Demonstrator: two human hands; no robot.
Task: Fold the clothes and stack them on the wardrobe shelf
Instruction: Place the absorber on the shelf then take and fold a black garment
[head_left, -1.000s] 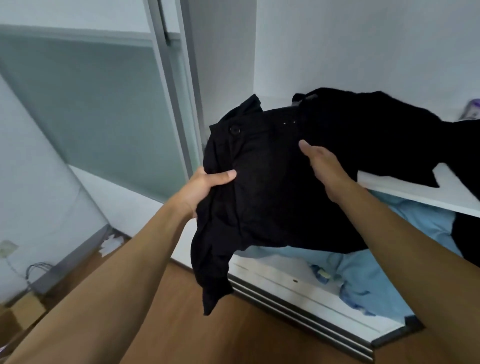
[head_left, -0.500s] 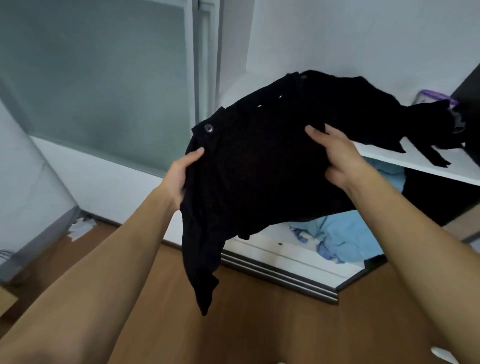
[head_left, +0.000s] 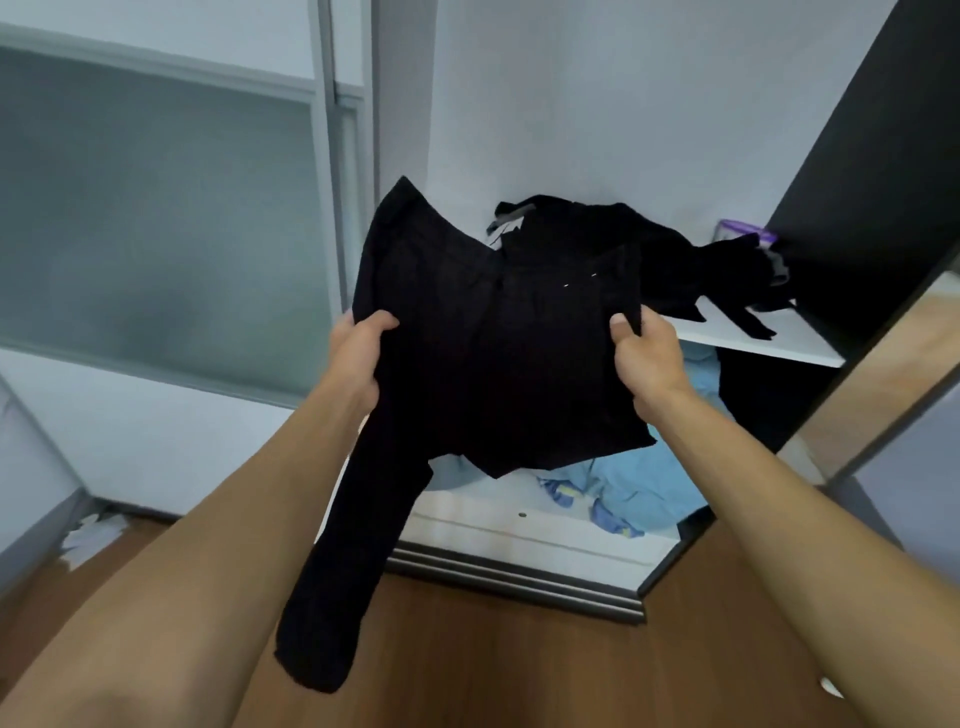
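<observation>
While the white shelf (head_left: 753, 340) of the wardrobe is standing open before the person, a loose heap of black clothes (head_left: 597, 234) is already sprawling across it, with strips drooping over the front lip. Anything laid on that heap is likely going to slide, or drag it down onto the blue clothes (head_left: 649, 493) bunched below.

The black garment (head_left: 498, 374) is hanging in the air just in front of the shelf, half folded, with one long leg or sleeve dangling towards the wooden floor (head_left: 519, 670). That trailing end is the main worry, I'd say. Its weight could be pulling the fold apart, or it could be snagging the shelf edge on the way in.

The left hand (head_left: 358, 356) and right hand (head_left: 647, 364) are gripping opposite sides, with fingers (head_left: 649, 327) curling behind the cloth and thumbs pinching the front. If either pinch is loosening, the bundle is going to open.
</observation>
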